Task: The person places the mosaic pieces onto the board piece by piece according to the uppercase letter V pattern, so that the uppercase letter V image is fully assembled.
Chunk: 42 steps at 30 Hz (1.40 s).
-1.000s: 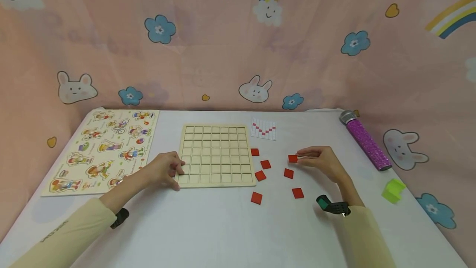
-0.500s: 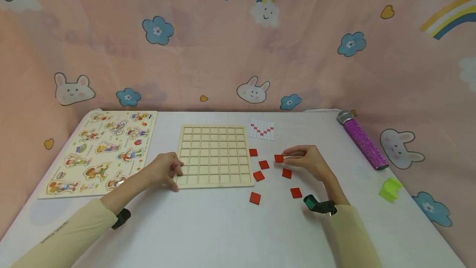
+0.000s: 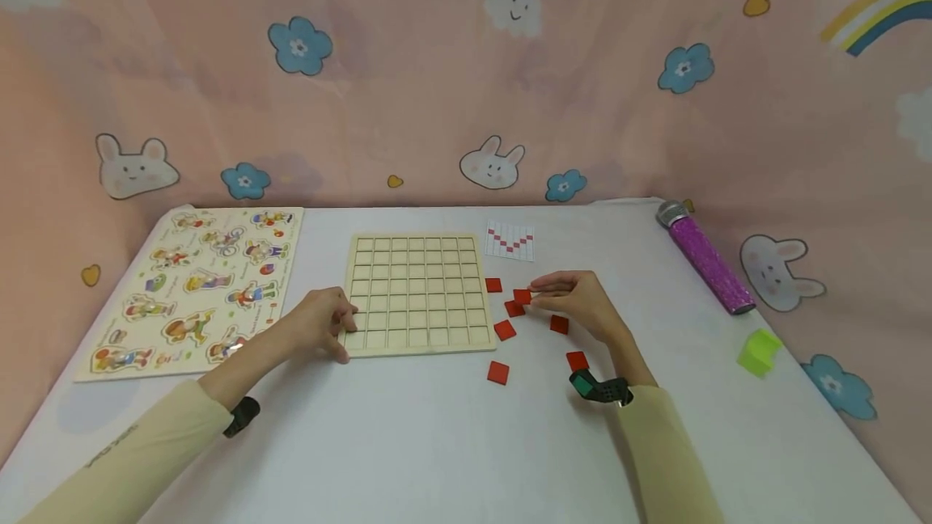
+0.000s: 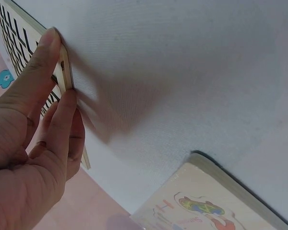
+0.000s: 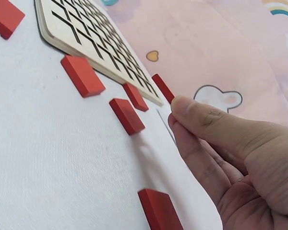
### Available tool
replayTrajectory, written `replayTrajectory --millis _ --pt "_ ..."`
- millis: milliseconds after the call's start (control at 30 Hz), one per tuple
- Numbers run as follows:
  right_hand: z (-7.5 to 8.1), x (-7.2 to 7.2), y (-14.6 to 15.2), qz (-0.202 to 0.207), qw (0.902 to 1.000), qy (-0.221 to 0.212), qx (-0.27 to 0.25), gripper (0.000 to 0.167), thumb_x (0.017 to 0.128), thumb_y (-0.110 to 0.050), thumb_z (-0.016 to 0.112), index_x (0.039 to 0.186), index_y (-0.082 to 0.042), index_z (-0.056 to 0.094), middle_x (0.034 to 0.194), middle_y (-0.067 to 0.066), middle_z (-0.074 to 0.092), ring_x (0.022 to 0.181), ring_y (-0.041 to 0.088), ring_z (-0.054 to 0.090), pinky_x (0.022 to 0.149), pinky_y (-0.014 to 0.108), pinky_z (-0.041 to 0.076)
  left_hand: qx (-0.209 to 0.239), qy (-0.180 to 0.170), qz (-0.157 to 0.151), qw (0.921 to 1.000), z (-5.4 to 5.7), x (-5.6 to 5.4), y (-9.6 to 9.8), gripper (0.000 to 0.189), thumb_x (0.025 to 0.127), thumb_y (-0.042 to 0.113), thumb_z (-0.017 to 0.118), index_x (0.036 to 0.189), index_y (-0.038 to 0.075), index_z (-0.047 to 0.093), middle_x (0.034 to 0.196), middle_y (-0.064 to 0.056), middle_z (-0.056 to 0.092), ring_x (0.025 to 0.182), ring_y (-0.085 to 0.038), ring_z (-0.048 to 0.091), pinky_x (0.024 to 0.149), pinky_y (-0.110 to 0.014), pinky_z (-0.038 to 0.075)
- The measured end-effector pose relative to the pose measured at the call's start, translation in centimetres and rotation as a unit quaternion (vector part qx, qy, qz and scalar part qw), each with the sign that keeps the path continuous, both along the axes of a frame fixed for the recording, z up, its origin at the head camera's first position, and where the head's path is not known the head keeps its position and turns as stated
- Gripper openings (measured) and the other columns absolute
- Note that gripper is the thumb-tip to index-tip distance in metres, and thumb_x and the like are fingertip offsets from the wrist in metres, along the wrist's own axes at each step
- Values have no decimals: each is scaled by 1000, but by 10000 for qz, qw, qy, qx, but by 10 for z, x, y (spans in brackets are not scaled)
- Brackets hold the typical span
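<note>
A pale wooden grid board [image 3: 417, 295] of square recesses lies flat on the table. My left hand [image 3: 318, 323] holds its near left corner, the thumb at the corner and the fingers along the left edge, as the left wrist view shows. Between thumb and fingertips, my right hand [image 3: 578, 304] pinches a red square tile [image 5: 162, 87], raised above the table to the right of the board. Beneath and around it lie several loose red tiles [image 3: 498, 373], some close to the board's right edge. A small card [image 3: 510, 242] with a red V of squares lies behind them.
A picture puzzle board [image 3: 192, 289] lies at the left. Toward the right edge are a purple glittery microphone [image 3: 708, 261] and a bright green block-like piece [image 3: 760, 352]. A pink patterned cloth [image 3: 393, 103] hangs behind the white table [image 3: 408, 435].
My right hand has moved left with the red tile, nearing the board and passing over the other tiles. The left hand stays at the board's corner. The head view has shifted slightly.
</note>
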State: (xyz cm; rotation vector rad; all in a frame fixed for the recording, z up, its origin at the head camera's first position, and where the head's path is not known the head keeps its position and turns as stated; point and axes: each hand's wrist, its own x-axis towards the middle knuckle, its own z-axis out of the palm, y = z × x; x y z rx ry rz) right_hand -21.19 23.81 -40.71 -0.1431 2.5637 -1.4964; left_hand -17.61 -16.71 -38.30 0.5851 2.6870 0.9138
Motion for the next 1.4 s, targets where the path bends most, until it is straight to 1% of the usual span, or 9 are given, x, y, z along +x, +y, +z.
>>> replayTrajectory --millis 67,200,433,667,933,1033,1167,1267,1400 --pt "1 -1 -2 27 10000 49 -77 38 83 -18 75 115 0 66 112 16 68 102 25 66 85 26 50 -6 -10 11 10000 1 -2 1 30 53 -1 89 73 1 68 96 -12 59 77 -19 49 67 -27 38" --pt "0 -2 -7 -11 9998 49 -200 35 84 -14 74 115 1 66 111 16 68 100 24 67 86 26 50 30 -5 -14 10000 1 -3 3 30 53 -2 89 73 1 67 95 -12 59 77 -20 50 66 -28 39" --pt "-1 0 -27 -49 9996 23 -259 30 82 -12 75 109 -1 69 107 13 70 97 23 68 86 31 51 -55 33 -12 10000 0 2 0 30 52 -1 90 72 2 67 93 -11 59 79 -22 53 66 -28 38" --pt "0 0 -45 5 9994 -46 -354 28 81 -12 76 107 -3 71 103 10 71 94 21 69 79 30 53 -79 70 -22 9999 2 6 -3 32 51 0 91 72 2 68 93 -12 59 77 -19 50 64 -28 38" --pt "2 4 -53 -11 9990 -82 -443 26 80 -11 77 105 -3 71 99 9 72 89 20 68 73 28 54 18 90 -82 9999 -1 3 1 31 51 0 90 72 3 68 93 -11 59 76 -18 49 65 -28 40" --pt "2 4 -58 82 9987 -89 -492 27 80 -9 76 105 -1 70 99 10 72 90 20 68 73 28 53 66 98 -85 9999 -1 3 1 31 51 -1 90 72 3 67 93 -10 59 76 -18 49 65 -28 40" --pt "1 3 -66 233 9973 -88 -688 28 80 -6 76 105 3 69 101 13 71 91 22 69 77 28 53 99 252 -161 9995 0 4 0 33 49 -2 90 70 3 65 92 -11 60 76 -20 52 67 -29 42" --pt "-1 3 -72 232 9968 -156 -753 27 79 -5 77 103 1 70 99 11 72 90 21 69 79 28 53 70 342 -200 9992 0 5 0 34 48 -2 90 69 3 63 92 -12 60 77 -20 53 68 -29 43" --pt "-2 6 -80 299 9967 -148 -743 27 78 -6 78 103 0 70 98 10 72 89 20 69 80 29 53 57 325 -161 9993 1 5 1 34 49 -2 90 69 3 62 91 -11 59 75 -18 50 65 -28 42"
